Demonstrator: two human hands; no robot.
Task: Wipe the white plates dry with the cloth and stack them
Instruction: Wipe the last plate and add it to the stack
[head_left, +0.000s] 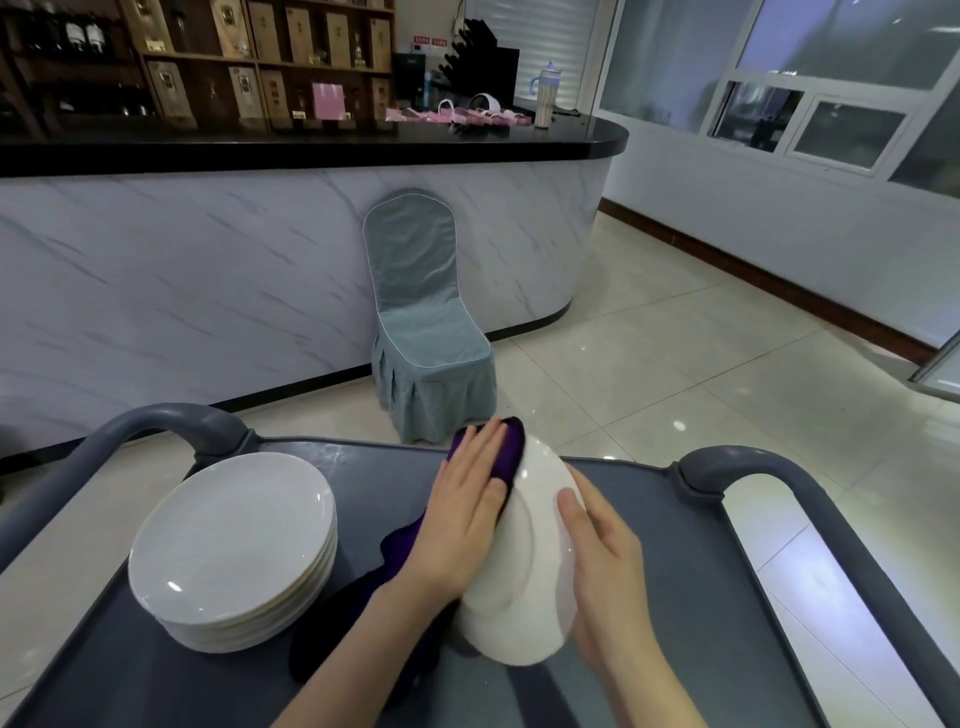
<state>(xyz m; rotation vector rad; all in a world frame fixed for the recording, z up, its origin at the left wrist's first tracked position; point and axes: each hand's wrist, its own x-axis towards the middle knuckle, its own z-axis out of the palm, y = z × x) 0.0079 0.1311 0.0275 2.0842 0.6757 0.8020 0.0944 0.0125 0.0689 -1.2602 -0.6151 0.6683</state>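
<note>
A white plate (524, 571) is tilted up on edge over the grey cart top (701, 597). My right hand (602, 566) grips its right rim, thumb on the face, fingers hidden behind. My left hand (462, 514) lies flat with straight fingers on a purple cloth (506, 452), pressing it against the plate's upper left face. The rest of the cloth hangs down under my left forearm to the cart. A stack of several white plates (234, 551) stands at the cart's left.
The cart has raised grey handles at the far left (171, 421) and far right (753, 462). Beyond it stands a chair in a grey-blue cover (426, 322) against a marble-look counter (208, 270). Tiled floor (701, 364) spreads to the right.
</note>
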